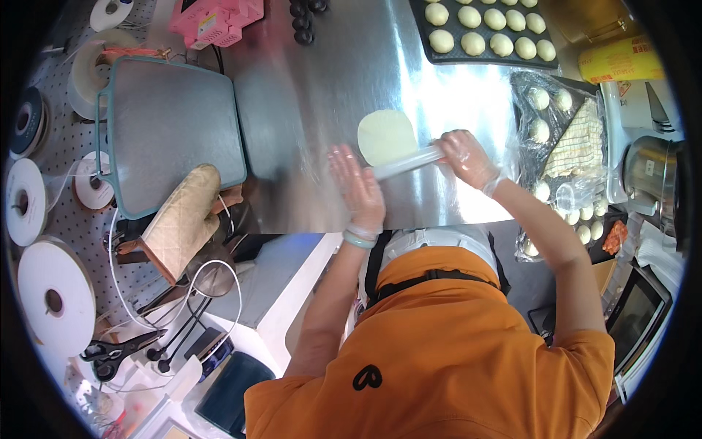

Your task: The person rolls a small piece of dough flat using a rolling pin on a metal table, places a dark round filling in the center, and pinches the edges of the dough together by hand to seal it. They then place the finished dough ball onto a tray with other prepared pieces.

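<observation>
A flat, rounded sheet of pale dough (387,137) lies on the steel worktop (292,146). Across its near edge rests a whitish rolling pin (406,162), slanting up to the right. My right hand (468,159), in a clear thin glove, is closed round the pin's right end. At the other end is my left hand (358,189), also gloved, with its fingers stretched out and slightly blurred. Its palm edge is close to the pin's tip; whether they touch is hard to tell.
At the far right stands a dark tray (477,58) of dough balls. Nearer, plastic film (521,121) covers more balls beside a checked cloth (578,146). To the left are a teal-rimmed board (172,132), an oven mitt (183,219), scissors (117,353) and ribbon spools (55,293).
</observation>
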`<state>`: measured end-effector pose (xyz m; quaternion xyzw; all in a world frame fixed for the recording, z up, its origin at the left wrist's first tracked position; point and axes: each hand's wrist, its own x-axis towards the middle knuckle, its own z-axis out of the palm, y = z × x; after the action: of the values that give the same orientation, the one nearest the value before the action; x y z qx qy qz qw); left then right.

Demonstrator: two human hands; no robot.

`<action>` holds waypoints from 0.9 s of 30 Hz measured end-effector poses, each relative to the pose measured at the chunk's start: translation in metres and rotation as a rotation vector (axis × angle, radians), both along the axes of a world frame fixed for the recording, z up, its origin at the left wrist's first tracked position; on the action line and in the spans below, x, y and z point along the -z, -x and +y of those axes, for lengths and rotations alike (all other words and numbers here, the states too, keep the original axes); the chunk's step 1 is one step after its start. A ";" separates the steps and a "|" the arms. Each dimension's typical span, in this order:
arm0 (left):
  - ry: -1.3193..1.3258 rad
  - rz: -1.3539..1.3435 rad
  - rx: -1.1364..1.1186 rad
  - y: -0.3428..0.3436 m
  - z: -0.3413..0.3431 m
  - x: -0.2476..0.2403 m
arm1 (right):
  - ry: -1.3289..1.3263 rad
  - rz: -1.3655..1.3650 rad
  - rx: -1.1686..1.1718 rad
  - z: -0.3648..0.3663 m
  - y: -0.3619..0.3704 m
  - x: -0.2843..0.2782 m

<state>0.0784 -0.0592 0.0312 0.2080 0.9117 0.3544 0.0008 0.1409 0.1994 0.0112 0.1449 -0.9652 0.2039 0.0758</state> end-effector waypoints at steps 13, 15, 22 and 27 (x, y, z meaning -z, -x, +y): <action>0.367 -0.050 0.618 0.019 -0.011 0.025 | -0.010 0.060 0.544 -0.004 0.036 -0.005; 0.312 -0.045 0.568 0.021 -0.014 0.019 | 0.064 -0.023 0.279 -0.028 0.032 -0.026; 0.220 -0.063 0.373 0.038 -0.039 0.013 | 0.027 -0.022 -0.140 -0.064 0.041 0.004; 0.248 -0.083 0.371 0.037 -0.045 0.017 | -0.005 0.098 -0.309 -0.060 0.049 0.021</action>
<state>0.0418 -0.1042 0.0138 0.3555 0.8936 0.2414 0.1293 0.0920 0.1391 -0.0093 0.3017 -0.9270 0.2036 0.0899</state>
